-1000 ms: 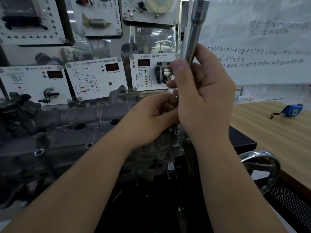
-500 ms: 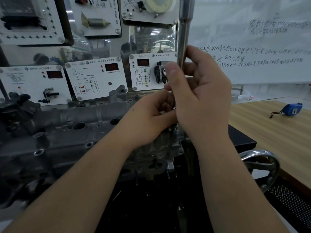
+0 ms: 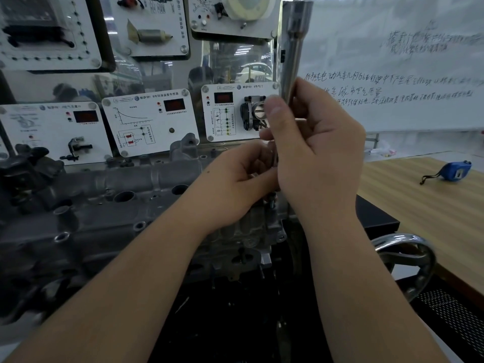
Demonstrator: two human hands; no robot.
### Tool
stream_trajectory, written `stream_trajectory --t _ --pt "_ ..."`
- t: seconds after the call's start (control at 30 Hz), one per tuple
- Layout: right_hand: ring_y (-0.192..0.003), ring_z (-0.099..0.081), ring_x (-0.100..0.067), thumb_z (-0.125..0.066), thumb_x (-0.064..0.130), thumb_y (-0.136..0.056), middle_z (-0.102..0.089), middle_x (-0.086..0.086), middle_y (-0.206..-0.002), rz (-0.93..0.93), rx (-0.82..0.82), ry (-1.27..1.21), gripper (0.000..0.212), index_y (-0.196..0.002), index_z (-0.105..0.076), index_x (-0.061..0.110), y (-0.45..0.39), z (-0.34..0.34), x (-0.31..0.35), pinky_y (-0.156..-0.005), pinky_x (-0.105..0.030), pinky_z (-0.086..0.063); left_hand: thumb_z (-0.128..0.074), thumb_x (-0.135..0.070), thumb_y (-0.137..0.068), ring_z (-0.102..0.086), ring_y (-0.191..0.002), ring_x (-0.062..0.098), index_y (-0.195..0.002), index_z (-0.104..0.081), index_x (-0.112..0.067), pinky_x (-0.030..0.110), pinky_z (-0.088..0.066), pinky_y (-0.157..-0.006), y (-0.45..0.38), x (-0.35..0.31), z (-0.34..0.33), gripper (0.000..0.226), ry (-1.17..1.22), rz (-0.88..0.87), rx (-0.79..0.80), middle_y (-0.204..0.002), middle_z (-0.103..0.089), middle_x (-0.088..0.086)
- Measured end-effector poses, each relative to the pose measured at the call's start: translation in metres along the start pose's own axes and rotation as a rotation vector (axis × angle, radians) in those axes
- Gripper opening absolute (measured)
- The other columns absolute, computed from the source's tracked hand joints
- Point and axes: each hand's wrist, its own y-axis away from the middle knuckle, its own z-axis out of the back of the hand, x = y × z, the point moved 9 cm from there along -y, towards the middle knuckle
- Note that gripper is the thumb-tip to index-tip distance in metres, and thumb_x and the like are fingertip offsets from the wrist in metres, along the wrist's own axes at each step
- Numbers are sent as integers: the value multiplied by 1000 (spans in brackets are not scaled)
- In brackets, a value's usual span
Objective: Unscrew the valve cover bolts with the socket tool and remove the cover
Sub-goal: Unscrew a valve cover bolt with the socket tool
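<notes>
R hand [image 3: 311, 153] wrapped round shaft of socket tool [image 3: 292, 56], thumb laid along front, fingers curled behind. Tool stands near upright, upper end out of frame at top. Judged: upright hold keeps socket square on a bolt head below, so it won't slip off.

L hand [image 3: 235, 179] low, fingers curled in at tool's lower end, just beside R palm. Looks to be pinching something small there, a bolt or the socket end. Can't tell which; contact hidden behind R hand. Judged: L steadies or guides the tip while R turns.

Cover [image 3: 104, 195]: grey cast part lying across engine, left of hands to under them. In place, not lifted. Several round holes and bolt bosses on top; whether bolts sit in them can't tell, too dark. Work point is at cover's right end.

Containers: none holding parts in view. No tray or cup for loose bolts seen.

Behind: sensor demo panels [image 3: 149, 121] w/ red displays, whiteboard [image 3: 392, 61] w/ writing. Right: wood table [image 3: 432, 205], blue tape measure [image 3: 457, 171] on it. Chrome handwheel [image 3: 408, 260] lower right, near R forearm.

Stage, judged: bolts being worked, cover removal not yet begun.
</notes>
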Motion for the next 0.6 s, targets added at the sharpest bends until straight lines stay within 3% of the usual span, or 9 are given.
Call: stream_trajectory --t 0.13,0.23,0.3,0.4,0.47,0.6 --pt "-74 -71 -12 -53 25 -103 -71 11 -81 1 3 33 14 -105 -67 26 0 0 0 -62 -36 -58 -62 -30 -91 -65 -103 48 -114 -68 -9 65 -52 -90 1 1 -1 31 30 12 26 -108 -71 23" --pt "-77 -73 -7 -47 24 -105 -74 9 -91 -41 10 2 31 -132 -60 17 1 -1 -4 -67 -31 -60 -57 -28 -97 -71 -106 36 -118 -69 -11 61 -53 -97 3 2 -1 29 73 29 61 -109 -76 12" --pt "-77 -73 -8 -48 25 -104 -74 8 -92 -49 1 -15 36 -138 -54 16 1 1 -6 -68 -36 -61 -58 -30 -97 -70 -107 37 -119 -70 -10 61 -53 -97 4 2 -1 32 73 31 63 -110 -76 12" --pt "-80 -72 -12 -58 31 -101 -72 11 -90 -26 -5 8 35 -133 -59 18 1 1 -4 -69 -43 -61 -62 -28 -92 -68 -106 45 -119 -68 -6 63 -53 -93 1 1 0 35 54 15 39 -111 -73 21" --pt "-81 -71 -10 -63 29 -99 -70 15 -88 2 -24 28 27 -124 -67 17 0 3 -2 -71 -38 -60 -65 -28 -89 -66 -104 49 -120 -64 -3 65 -53 -90 0 1 -1 41 41 14 33 -112 -69 26" --pt "-72 -69 -12 -55 24 -103 -69 9 -77 21 -17 75 17 -102 -70 18 0 3 1 -62 -33 -56 -65 -28 -91 -66 -103 47 -117 -65 -7 64 -54 -89 0 2 -3 33 41 10 47 -109 -70 23"
